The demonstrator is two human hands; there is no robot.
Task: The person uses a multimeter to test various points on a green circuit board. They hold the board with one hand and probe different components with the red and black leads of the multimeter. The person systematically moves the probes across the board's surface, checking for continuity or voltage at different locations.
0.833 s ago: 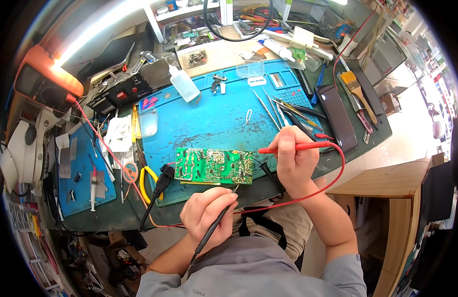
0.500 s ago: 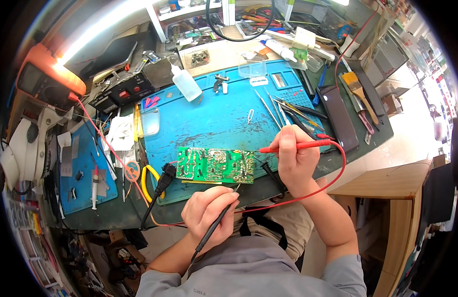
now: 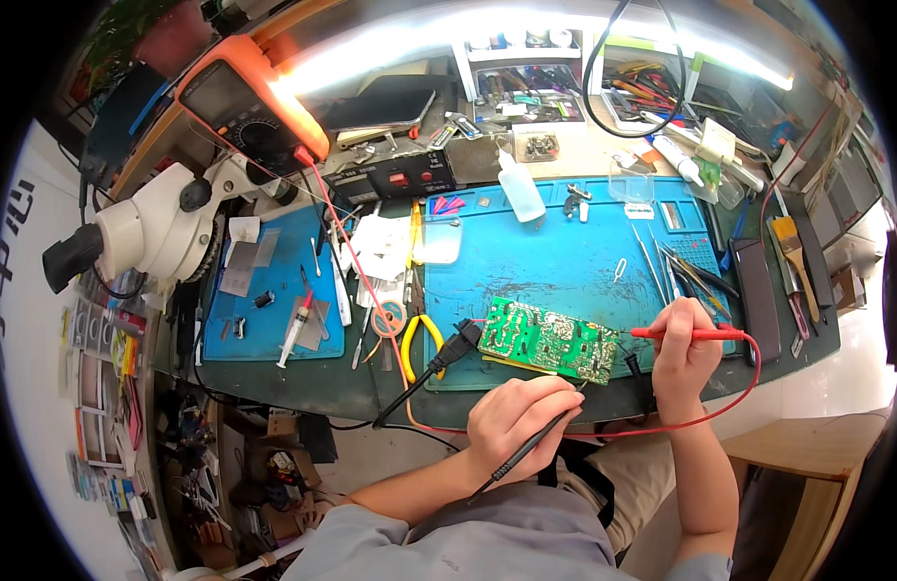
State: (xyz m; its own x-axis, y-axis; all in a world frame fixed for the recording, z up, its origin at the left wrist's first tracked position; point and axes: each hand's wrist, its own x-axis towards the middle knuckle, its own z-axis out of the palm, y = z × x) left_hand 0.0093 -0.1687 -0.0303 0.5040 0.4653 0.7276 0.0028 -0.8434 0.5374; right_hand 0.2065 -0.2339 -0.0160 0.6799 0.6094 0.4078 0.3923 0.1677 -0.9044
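A green circuit board (image 3: 545, 341) lies solder side up near the front edge of the blue mat (image 3: 507, 266), slightly tilted across it. My left hand (image 3: 521, 416) is closed around a black test probe (image 3: 523, 447), whose tip reaches the board's near right edge. On the other side, my right hand (image 3: 683, 353) pinches a red test probe (image 3: 695, 334), its tip pointing left at the board's right end; whether it touches cannot be made out. The red lead loops below to the left. A black power plug (image 3: 456, 351) sits against the board's left end.
An orange multimeter (image 3: 255, 107) stands back left beside a white microscope (image 3: 148, 232). Yellow-handled pliers (image 3: 419, 349) lie left of the board. A squeeze bottle (image 3: 521, 191), tweezers (image 3: 652, 261) and a brush (image 3: 792, 257) lie farther back and right. A syringe (image 3: 295, 332) rests on the smaller mat.
My view has swung left, so the scene sits farther right and the whole multimeter and microscope now show. Both hands still hold their probes at the board, which appears slightly more tilted.
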